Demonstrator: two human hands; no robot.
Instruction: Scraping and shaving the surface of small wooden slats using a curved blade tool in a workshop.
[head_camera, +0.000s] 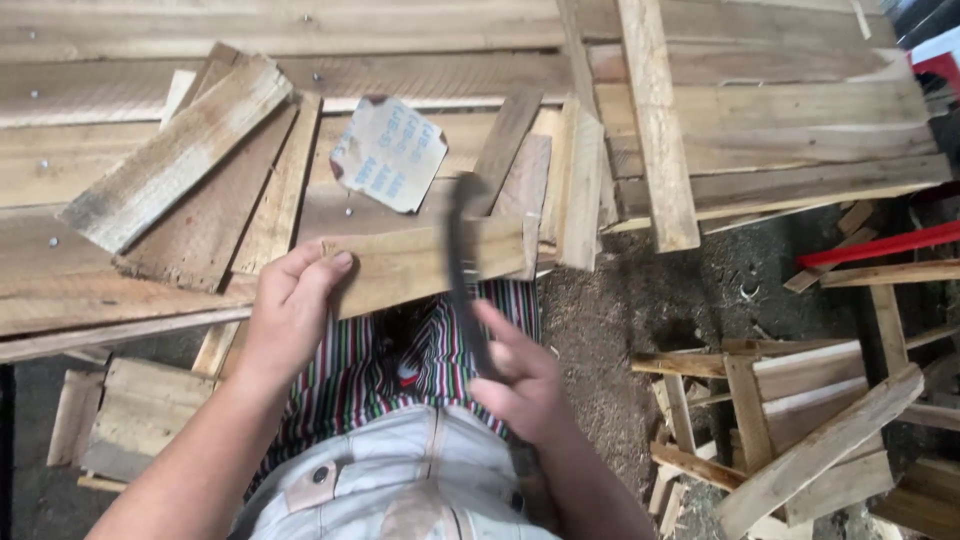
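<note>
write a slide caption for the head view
Left hand steadies a wooden board while right hand works a dark blade across it.

This is a rough woodworking shop or carpentry yard. A workbench (300, 30) of bare, nailed planks is strewn with weathered offcut boards (175, 150) and a worn sheet of sandpaper (390, 152). The ground (620, 320) is dark, packed earth scattered with sawdust and chips. To one side lie heaped slat frames (790, 400) and loose battens, unfinished and unpainted.
</note>
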